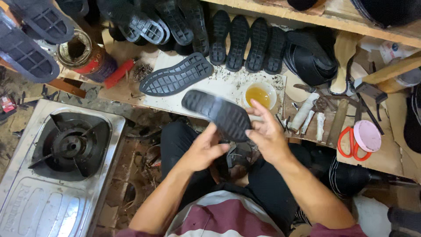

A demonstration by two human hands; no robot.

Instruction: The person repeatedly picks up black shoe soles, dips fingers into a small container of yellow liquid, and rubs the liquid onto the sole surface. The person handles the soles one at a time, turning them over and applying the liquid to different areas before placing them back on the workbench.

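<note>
Left hand: clamped on the near edge of the black rubber shoe sole.
Right hand: fingers closed on the sole's right end.
Small white bowl of amber liquid: on the surface, just beyond.

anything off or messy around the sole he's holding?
Nothing damaged. Both hands, left hand and right hand, hold the black sole. Scraps litter the white board beside the glue bowl.

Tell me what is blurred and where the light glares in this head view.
Head view: the black sole held between the left hand and right hand is smeared by motion; the sole on the board is sharp; glare sits on the steel stove; edges bow with wide-angle distortion.
</note>
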